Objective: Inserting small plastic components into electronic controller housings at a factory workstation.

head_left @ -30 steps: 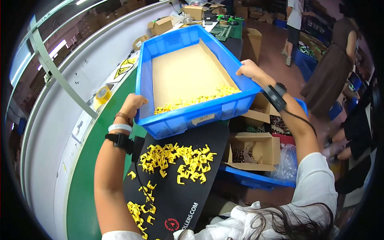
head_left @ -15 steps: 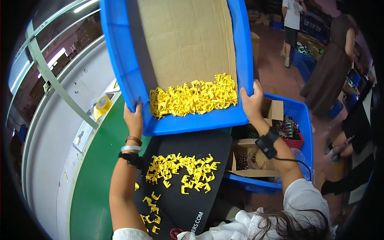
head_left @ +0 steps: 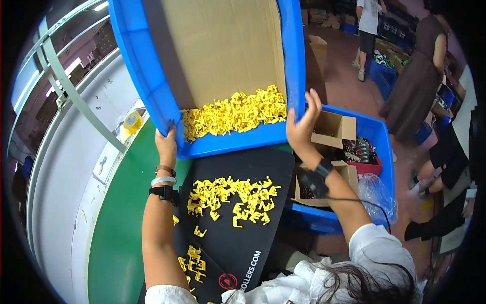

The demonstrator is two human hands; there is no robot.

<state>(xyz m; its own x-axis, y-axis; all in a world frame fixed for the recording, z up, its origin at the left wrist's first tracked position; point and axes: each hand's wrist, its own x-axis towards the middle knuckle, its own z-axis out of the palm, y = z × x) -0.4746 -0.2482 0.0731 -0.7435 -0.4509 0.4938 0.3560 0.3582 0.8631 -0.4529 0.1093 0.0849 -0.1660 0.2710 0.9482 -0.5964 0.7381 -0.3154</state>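
A large blue plastic bin (head_left: 223,146) is tilted up in front of me, its floor lined with cardboard (head_left: 223,45). A heap of small yellow plastic clips (head_left: 235,114) has gathered along its near wall. My left hand (head_left: 166,144) is closed on the bin's near left corner, the fingers partly hidden behind it. At the near right side, my right hand (head_left: 304,126) has its fingers stretched out and apart, the thumb against the bin wall. More yellow clips (head_left: 230,197) lie scattered on the black mat (head_left: 243,238) below, with a smaller cluster near my left forearm.
To the right stands another blue bin (head_left: 387,167) holding open cardboard boxes (head_left: 331,126), a red tray (head_left: 368,167) and a plastic bag (head_left: 377,195). Yellow tape (head_left: 132,122) sits beyond the green tabletop (head_left: 119,213). Two people (head_left: 417,76) (head_left: 368,30) stand at the far right.
The bin has shifted a little left and away from me. My right hand has loosened from a grip on its side to outstretched fingers. The clips near my left forearm lie differently.
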